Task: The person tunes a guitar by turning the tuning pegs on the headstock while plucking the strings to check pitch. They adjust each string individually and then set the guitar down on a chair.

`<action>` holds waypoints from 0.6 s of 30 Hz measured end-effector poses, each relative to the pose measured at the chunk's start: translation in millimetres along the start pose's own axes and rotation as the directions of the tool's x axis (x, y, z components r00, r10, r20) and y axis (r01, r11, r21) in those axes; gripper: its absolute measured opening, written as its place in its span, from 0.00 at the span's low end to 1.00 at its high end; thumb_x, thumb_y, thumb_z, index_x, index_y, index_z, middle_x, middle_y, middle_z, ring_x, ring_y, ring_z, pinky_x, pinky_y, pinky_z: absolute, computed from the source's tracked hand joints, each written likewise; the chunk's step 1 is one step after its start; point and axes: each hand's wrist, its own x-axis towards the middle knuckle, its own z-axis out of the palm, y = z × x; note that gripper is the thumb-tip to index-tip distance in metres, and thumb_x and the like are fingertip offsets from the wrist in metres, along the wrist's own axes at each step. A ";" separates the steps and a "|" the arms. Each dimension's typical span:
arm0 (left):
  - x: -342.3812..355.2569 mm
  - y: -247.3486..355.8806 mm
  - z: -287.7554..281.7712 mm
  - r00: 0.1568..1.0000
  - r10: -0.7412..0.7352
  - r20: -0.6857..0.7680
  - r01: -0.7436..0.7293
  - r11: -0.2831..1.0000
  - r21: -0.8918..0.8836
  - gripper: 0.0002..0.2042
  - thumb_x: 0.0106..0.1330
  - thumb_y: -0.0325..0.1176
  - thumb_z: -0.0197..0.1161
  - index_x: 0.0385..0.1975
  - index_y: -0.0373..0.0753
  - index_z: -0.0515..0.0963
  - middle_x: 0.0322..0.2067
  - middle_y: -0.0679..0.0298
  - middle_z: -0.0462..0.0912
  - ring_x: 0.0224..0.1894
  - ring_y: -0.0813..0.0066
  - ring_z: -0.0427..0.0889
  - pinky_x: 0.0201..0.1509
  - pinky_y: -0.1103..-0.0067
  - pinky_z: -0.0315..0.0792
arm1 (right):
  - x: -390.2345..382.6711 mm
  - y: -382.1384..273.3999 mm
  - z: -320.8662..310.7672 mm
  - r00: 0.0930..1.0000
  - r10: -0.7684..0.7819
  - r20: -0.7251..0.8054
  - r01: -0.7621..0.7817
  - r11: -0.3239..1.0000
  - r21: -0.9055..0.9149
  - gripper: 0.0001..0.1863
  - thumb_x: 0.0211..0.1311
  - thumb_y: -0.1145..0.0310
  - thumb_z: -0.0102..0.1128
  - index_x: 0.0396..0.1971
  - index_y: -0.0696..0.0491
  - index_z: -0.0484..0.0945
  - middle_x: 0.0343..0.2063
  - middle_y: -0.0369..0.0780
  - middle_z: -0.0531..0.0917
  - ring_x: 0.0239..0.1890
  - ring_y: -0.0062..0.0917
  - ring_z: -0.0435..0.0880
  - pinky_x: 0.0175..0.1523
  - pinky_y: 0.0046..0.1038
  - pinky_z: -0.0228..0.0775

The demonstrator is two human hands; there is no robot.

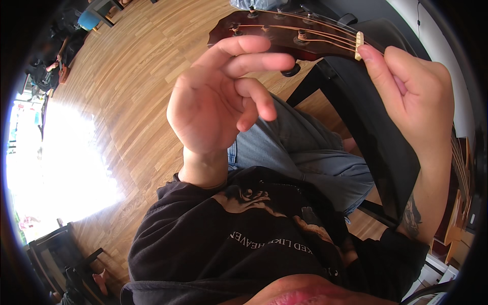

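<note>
The dark reddish-brown headstock of a guitar lies across the top, with tuning posts and copper-coloured strings running over a pale nut. My right hand is closed just beside the nut, thumb tip against it. A string leads over the nut to that thumb, and the fingers appear pinched on it. My left hand is raised in front of the headstock's near edge, palm turned inward. Its upper two fingers stretch toward the tuning posts while the lower ones curl loosely. Nothing shows between them. Part of the neck is hidden behind my right hand.
A black table or bench stands under the guitar beside my jean-clad legs. Another stringed instrument partly shows at the right rim. A dark chair is at lower left, a blue stool at upper left, on wooden flooring.
</note>
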 end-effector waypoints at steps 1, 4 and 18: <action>0.3 1.1 -1.5 0.999 -0.020 0.025 0.020 1.000 -0.011 0.31 0.85 0.43 0.33 0.67 0.16 0.65 0.61 0.24 0.78 0.27 0.64 0.87 0.18 0.85 0.70 | -0.3 0.1 0.1 1.000 0.001 0.002 0.000 1.000 -0.002 0.25 0.76 0.69 0.70 0.18 0.57 0.69 0.13 0.37 0.60 0.14 0.23 0.55 0.23 0.32 0.44; 2.9 3.7 -8.0 0.994 -0.055 0.090 0.060 0.997 -0.056 0.34 0.87 0.48 0.31 0.69 0.17 0.64 0.63 0.22 0.76 0.28 0.62 0.88 0.18 0.85 0.72 | -0.3 0.5 0.6 1.000 -0.004 0.001 0.004 1.000 -0.005 0.24 0.76 0.69 0.70 0.18 0.57 0.69 0.13 0.37 0.60 0.14 0.23 0.55 0.23 0.32 0.44; 1.7 0.5 -5.8 0.999 -0.013 0.036 0.017 0.995 -0.096 0.29 0.87 0.49 0.31 0.53 0.26 0.72 0.36 0.47 0.81 0.20 0.71 0.75 0.17 0.83 0.67 | -0.7 2.6 1.1 1.000 -0.013 0.000 0.013 1.000 -0.013 0.24 0.76 0.70 0.69 0.18 0.56 0.70 0.13 0.36 0.58 0.14 0.22 0.54 0.23 0.32 0.43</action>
